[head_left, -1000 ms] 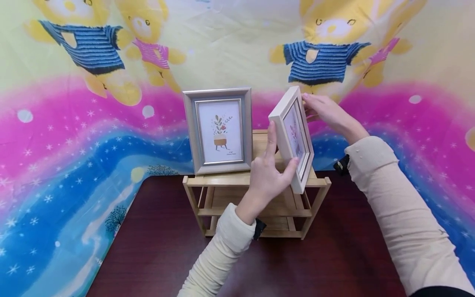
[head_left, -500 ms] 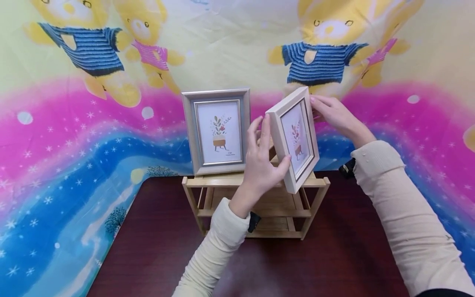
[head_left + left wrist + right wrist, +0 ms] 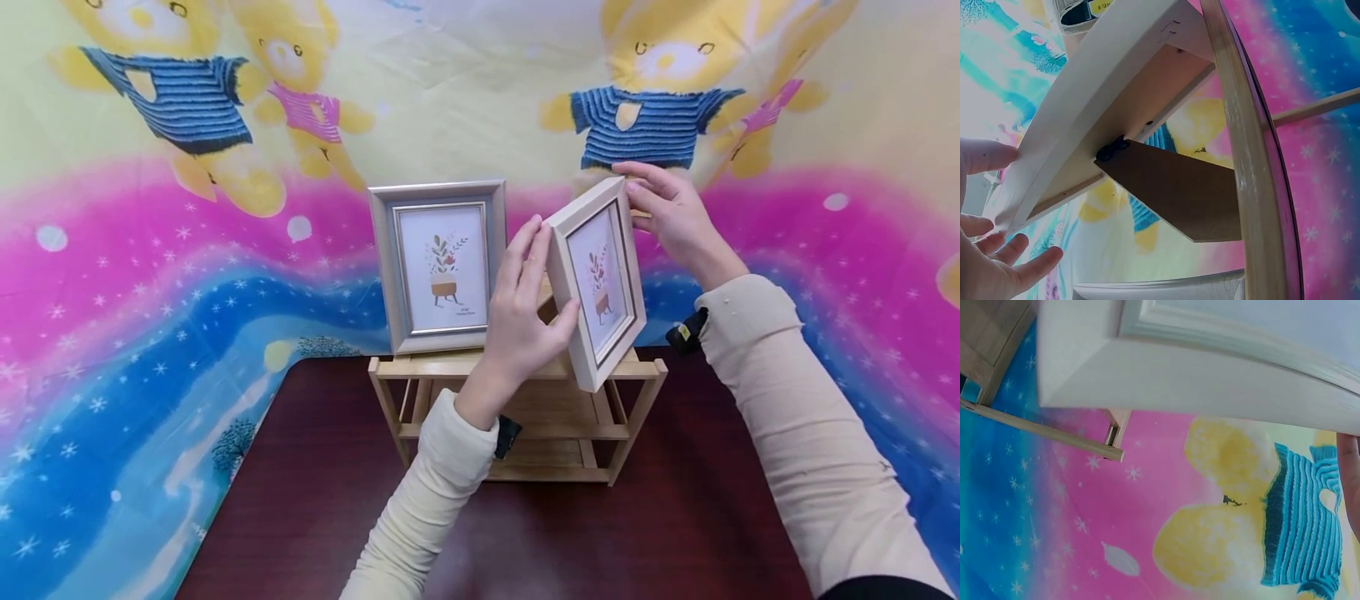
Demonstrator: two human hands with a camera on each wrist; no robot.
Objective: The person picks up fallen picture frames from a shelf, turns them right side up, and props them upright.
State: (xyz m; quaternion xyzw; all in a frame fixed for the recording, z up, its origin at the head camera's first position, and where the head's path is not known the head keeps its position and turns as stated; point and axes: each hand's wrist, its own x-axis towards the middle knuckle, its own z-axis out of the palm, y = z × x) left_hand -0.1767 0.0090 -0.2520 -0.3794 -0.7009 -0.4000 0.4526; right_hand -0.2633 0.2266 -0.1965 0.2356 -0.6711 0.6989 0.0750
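A cream picture frame (image 3: 597, 283) with a potted plant print stands turned sideways on the right of the wooden rack (image 3: 450, 365). My left hand (image 3: 519, 321) touches its near side rail with straight, spread fingers and thumb. At the top far corner my right hand (image 3: 678, 217) pinches the frame between thumb and fingers. From behind, in the left wrist view, the brown easel leg (image 3: 1172, 194) is swung out from the frame's back. Just a fingertip edge (image 3: 1350, 481) of my right hand shows in its wrist view. Left of it stands a silvery picture frame (image 3: 438, 267), facing me.
Below the rack's top are two lower shelves (image 3: 558, 408). The rack stands on a dark red-brown table (image 3: 315, 500). Right behind hangs a cloth backdrop (image 3: 450, 100) printed with bears, touching the table's back edge.
The cream frame has turned to face me more and shifted slightly right. My left hand has moved a little left along its side. My right fingers have come up over its top corner.
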